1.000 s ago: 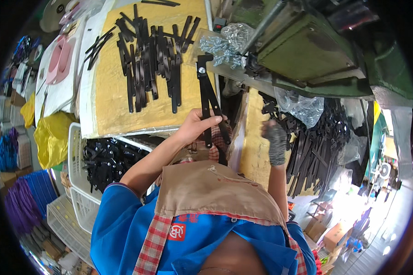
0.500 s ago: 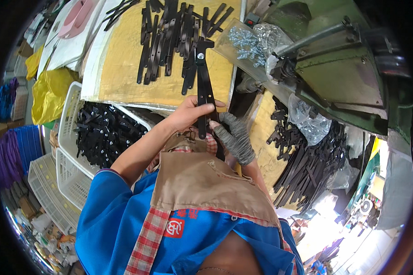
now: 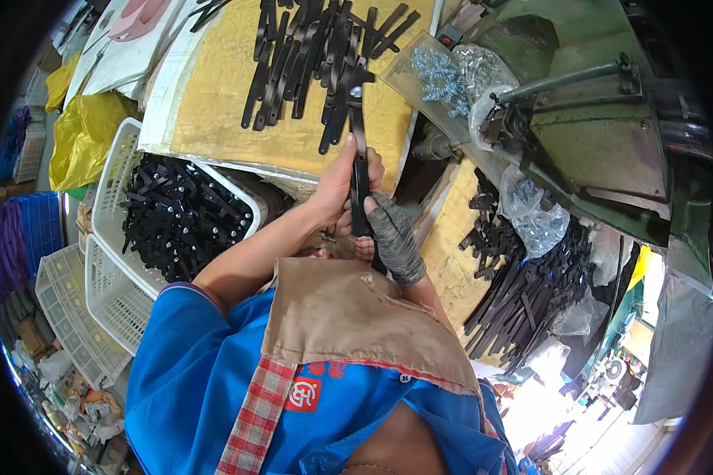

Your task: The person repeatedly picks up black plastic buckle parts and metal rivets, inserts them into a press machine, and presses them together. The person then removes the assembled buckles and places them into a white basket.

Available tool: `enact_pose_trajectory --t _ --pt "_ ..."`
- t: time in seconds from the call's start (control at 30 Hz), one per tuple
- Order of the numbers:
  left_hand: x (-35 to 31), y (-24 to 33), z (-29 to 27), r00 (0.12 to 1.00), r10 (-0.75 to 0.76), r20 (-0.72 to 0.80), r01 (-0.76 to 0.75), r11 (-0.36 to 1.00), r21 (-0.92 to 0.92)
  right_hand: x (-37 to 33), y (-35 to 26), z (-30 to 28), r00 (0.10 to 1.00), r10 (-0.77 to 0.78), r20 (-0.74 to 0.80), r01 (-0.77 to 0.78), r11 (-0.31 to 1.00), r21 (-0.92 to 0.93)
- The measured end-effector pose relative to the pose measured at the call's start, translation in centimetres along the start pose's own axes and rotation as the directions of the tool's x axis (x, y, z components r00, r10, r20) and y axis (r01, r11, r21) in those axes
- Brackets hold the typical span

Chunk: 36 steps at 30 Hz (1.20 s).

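Both hands grip a long black metal strip assembly (image 3: 360, 150), joined near its far end by a shiny round rivet. A short hooked piece sticks out at that far end. My bare left hand (image 3: 338, 184) is closed around its middle, with the thumb along the side. My right hand (image 3: 394, 233), wrapped in grey cloth, is closed on the near end, just in front of the apron. Its fingertips are partly hidden. Just beyond the hands, several loose black metal strips (image 3: 301, 63) lie heaped on the yellow-topped table (image 3: 206, 103).
To the left, a white basket (image 3: 111, 206) holds many riveted black assemblies (image 3: 178, 222). A clear tray (image 3: 404, 75) of silvery rivets (image 3: 440, 79) sits beside a green machine (image 3: 602, 142). More black strips (image 3: 523, 305) and a plastic bag of small metal parts (image 3: 535, 218) lie at the right.
The assembly's two strips, spread apart earlier, now lie together in line. My left hand has closed around them, with its thumb pointing away from me. The whole view has shifted slightly.
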<state>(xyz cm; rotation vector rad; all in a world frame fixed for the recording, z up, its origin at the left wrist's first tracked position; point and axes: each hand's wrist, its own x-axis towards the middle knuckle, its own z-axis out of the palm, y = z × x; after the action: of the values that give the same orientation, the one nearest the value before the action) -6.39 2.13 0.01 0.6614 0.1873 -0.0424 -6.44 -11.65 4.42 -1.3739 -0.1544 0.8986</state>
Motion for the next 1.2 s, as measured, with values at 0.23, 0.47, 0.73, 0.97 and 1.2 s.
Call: enact_pose_trajectory --t 0.23,0.47,0.73,0.97,1.2 --pt "0.3 0.3 -0.6 0.997 0.045 0.064 -0.049 0.996 0.068 -0.1 0.2 0.6 0.998 0.02 0.059 -0.017 0.998 -0.064" --pt "-0.5 2.7 1.1 0.995 -0.094 0.025 0.093 0.995 0.038 0.1 0.9 0.0 0.978 0.033 0.207 -0.121 0.898 0.424" --pt "-1.0 2.8 0.2 1.0 -0.004 0.017 0.003 0.999 0.042 -0.5 0.4 -1.0 0.976 0.076 0.206 -0.179 0.816 0.55" --pt "-0.5 3.1 -0.3 0.998 0.056 -0.018 -0.046 0.926 0.375 -0.1 -0.7 -1.0 1.0 0.013 -0.02 -0.014 1.0 -0.026" --pt "-0.9 4.7 0.4 0.995 -0.088 0.045 0.078 0.979 0.188 -0.4 -0.6 -0.4 0.997 0.074 0.029 -0.076 0.994 0.075"
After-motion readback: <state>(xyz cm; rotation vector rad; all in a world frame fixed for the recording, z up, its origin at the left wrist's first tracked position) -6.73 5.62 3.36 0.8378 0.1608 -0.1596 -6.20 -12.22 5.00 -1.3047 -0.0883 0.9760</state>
